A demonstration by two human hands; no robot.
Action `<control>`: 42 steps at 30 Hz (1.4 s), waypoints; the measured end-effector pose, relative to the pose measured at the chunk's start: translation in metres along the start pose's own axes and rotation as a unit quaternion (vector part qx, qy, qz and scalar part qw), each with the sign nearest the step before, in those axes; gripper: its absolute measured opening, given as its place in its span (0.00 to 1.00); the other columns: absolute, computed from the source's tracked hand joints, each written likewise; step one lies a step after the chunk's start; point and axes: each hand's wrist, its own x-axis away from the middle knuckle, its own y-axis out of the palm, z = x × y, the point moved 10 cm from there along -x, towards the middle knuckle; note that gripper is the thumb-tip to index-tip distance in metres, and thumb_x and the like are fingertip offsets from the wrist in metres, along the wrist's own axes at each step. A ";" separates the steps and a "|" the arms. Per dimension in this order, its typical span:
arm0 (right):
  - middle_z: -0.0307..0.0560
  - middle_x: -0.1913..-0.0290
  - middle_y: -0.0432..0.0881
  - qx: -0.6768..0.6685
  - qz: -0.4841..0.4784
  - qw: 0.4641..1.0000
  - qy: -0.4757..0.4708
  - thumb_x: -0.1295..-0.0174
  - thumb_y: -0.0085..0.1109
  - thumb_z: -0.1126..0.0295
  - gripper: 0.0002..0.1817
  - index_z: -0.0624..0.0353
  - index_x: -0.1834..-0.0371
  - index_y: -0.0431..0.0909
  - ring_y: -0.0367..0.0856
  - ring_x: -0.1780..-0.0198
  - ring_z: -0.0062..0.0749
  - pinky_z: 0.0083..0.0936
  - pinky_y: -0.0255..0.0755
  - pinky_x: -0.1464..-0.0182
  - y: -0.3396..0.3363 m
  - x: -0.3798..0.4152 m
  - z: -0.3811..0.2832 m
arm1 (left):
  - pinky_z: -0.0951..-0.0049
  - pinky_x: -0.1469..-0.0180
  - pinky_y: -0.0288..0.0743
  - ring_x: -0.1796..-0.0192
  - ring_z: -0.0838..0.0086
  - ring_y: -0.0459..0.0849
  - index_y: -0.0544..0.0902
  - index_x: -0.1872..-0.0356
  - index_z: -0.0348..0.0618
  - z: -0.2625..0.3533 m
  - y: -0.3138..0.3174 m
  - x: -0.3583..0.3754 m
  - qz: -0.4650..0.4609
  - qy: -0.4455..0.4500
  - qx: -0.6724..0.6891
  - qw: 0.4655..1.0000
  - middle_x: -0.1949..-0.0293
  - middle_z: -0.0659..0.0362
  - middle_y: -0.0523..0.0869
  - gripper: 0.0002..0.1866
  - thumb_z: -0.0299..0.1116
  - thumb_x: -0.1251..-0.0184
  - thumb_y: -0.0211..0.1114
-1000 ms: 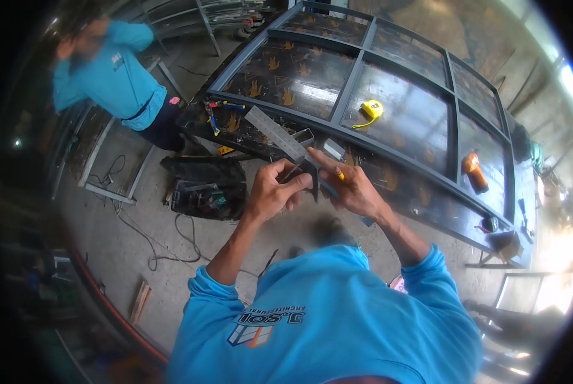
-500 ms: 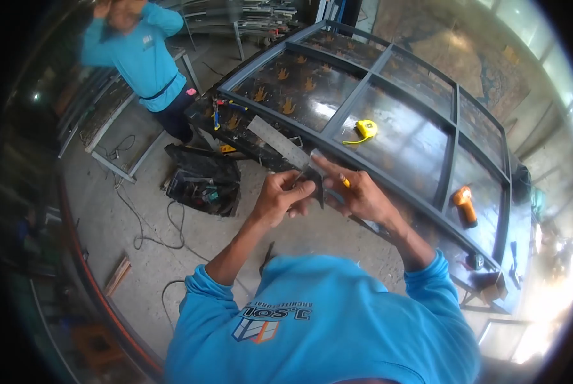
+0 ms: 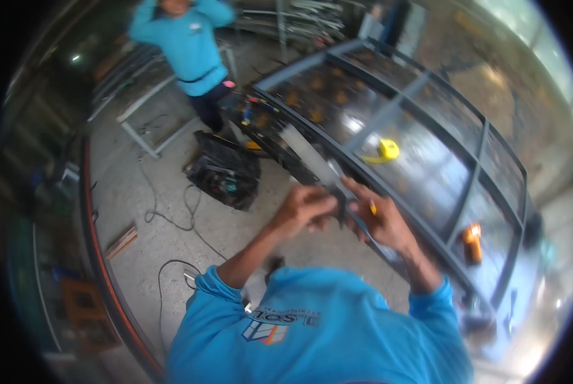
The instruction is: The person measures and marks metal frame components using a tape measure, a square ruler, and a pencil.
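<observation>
A combination square lies between my two hands, its wide steel blade (image 3: 309, 153) pointing away toward the frame and its dark head (image 3: 339, 197) close to me. My left hand (image 3: 302, 211) is closed on the dark head, thumb on top. My right hand (image 3: 382, 221) is at the other side of the head, its forefinger stretched along the tool near the blade. A yellow pencil (image 3: 373, 208) sticks out between the right hand's fingers. Blur hides exactly how the right fingertips meet the square.
A dark metal frame (image 3: 357, 160) with crossbars lies on the worktable ahead, with a yellow tape measure (image 3: 387, 150) and an orange tool (image 3: 472, 242) on it. An open black toolbox (image 3: 225, 173) stands on the floor. Behind it is another person (image 3: 193, 54), arms raised. Cables (image 3: 171, 224) trail nearby.
The whole view has shifted, so the scene sits further right and lower, and is more blurred. Both hands keep their hold on the square and pencil.
</observation>
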 end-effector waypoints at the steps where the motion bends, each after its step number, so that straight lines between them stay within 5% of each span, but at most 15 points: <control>1: 0.43 0.79 0.76 0.004 0.007 1.000 0.006 0.30 0.46 0.68 0.25 0.50 0.29 0.58 0.74 0.84 0.23 0.23 0.70 0.77 0.002 -0.002 0.000 | 0.82 0.85 0.62 0.79 0.77 0.80 0.80 0.65 0.34 0.001 0.000 0.003 -0.012 -0.002 0.010 1.000 0.75 0.57 0.81 0.14 0.38 0.34 0.61; 8: 0.45 0.78 0.77 0.028 -0.020 0.999 0.028 0.32 0.50 0.67 0.26 0.54 0.31 0.60 0.75 0.83 0.24 0.23 0.71 0.77 0.025 -0.009 -0.005 | 0.83 0.82 0.69 0.71 0.75 0.85 0.80 0.59 0.35 0.000 -0.009 0.023 -0.044 -0.005 -0.009 0.999 0.68 0.57 0.83 0.16 0.41 0.33 0.60; 13: 0.50 0.76 0.79 0.080 -0.016 0.995 -0.060 0.35 0.56 0.67 0.28 0.54 0.32 0.61 0.78 0.80 0.29 0.28 0.72 0.75 0.038 -0.014 -0.018 | 0.79 0.69 0.73 0.70 0.80 0.81 0.82 0.63 0.35 0.000 -0.021 0.030 -0.056 0.032 -0.064 0.996 0.69 0.59 0.84 0.15 0.40 0.37 0.66; 15: 0.52 0.73 0.80 0.083 -0.083 0.992 0.036 0.35 0.56 0.66 0.27 0.55 0.33 0.62 0.78 0.79 0.32 0.31 0.72 0.73 0.049 -0.015 -0.005 | 0.80 0.67 0.70 0.68 0.83 0.78 0.82 0.63 0.34 0.004 -0.021 0.034 -0.063 0.035 -0.101 0.992 0.70 0.61 0.83 0.16 0.39 0.40 0.68; 17: 0.55 0.71 0.81 0.091 -0.084 0.991 0.054 0.36 0.57 0.67 0.28 0.55 0.33 0.61 0.78 0.77 0.35 0.32 0.73 0.71 0.050 -0.019 -0.003 | 0.80 0.68 0.67 0.68 0.84 0.75 0.82 0.65 0.34 -0.004 -0.031 0.036 0.000 0.024 -0.057 0.998 0.71 0.62 0.82 0.14 0.37 0.40 0.69; 20: 0.60 0.65 0.83 0.138 -0.090 0.985 -0.040 0.38 0.59 0.67 0.32 0.54 0.31 0.58 0.83 0.65 0.52 0.37 0.76 0.63 0.065 -0.022 0.011 | 0.81 0.63 0.72 0.65 0.81 0.80 0.82 0.61 0.33 -0.043 -0.049 0.032 -0.023 -0.046 -0.069 0.996 0.68 0.59 0.84 0.14 0.34 0.41 0.69; 23: 0.62 0.62 0.82 0.114 -0.133 0.984 -0.031 0.38 0.59 0.66 0.33 0.54 0.31 0.57 0.82 0.59 0.57 0.40 0.76 0.60 0.075 -0.021 0.019 | 0.79 0.58 0.76 0.61 0.76 0.83 0.81 0.57 0.32 -0.055 -0.043 0.043 -0.067 -0.092 -0.058 0.992 0.64 0.55 0.86 0.16 0.33 0.41 0.68; 25: 0.63 0.62 0.82 0.116 -0.107 0.986 -0.061 0.38 0.58 0.65 0.33 0.52 0.30 0.56 0.82 0.60 0.57 0.40 0.76 0.59 0.071 -0.018 0.020 | 0.76 0.59 0.79 0.61 0.74 0.84 0.80 0.55 0.31 -0.060 -0.037 0.052 -0.061 -0.133 0.016 0.989 0.64 0.54 0.85 0.17 0.33 0.40 0.68; 27: 0.61 0.60 0.83 0.136 -0.191 0.972 0.011 0.36 0.57 0.62 0.33 0.52 0.30 0.55 0.82 0.61 0.56 0.40 0.75 0.59 0.081 -0.016 0.025 | 0.75 0.60 0.79 0.61 0.73 0.84 0.79 0.54 0.31 -0.071 -0.032 0.054 -0.078 -0.138 0.055 0.986 0.63 0.54 0.85 0.18 0.34 0.40 0.68; 31: 0.61 0.61 0.83 0.093 -0.143 0.985 -0.038 0.36 0.56 0.62 0.33 0.50 0.29 0.55 0.83 0.66 0.50 0.39 0.74 0.62 0.080 -0.017 0.032 | 0.72 0.62 0.81 0.61 0.71 0.84 0.76 0.49 0.30 -0.072 -0.041 0.062 -0.042 -0.132 0.140 0.980 0.60 0.52 0.84 0.24 0.39 0.38 0.66; 36: 0.59 0.64 0.84 0.183 -0.149 0.972 0.017 0.36 0.57 0.61 0.33 0.52 0.29 0.56 0.83 0.70 0.48 0.37 0.73 0.64 0.078 -0.019 0.033 | 0.71 0.65 0.81 0.61 0.69 0.85 0.75 0.48 0.33 -0.083 -0.041 0.057 -0.066 -0.153 0.154 0.974 0.59 0.51 0.83 0.23 0.44 0.34 0.61; 42: 0.63 0.73 0.80 0.211 -0.116 0.971 0.001 0.38 0.58 0.59 0.37 0.57 0.29 0.54 0.82 0.73 0.51 0.36 0.73 0.69 0.072 -0.025 0.027 | 0.74 0.61 0.79 0.62 0.71 0.85 0.78 0.52 0.33 -0.065 -0.041 0.039 -0.081 -0.055 0.071 0.993 0.62 0.53 0.84 0.18 0.38 0.33 0.61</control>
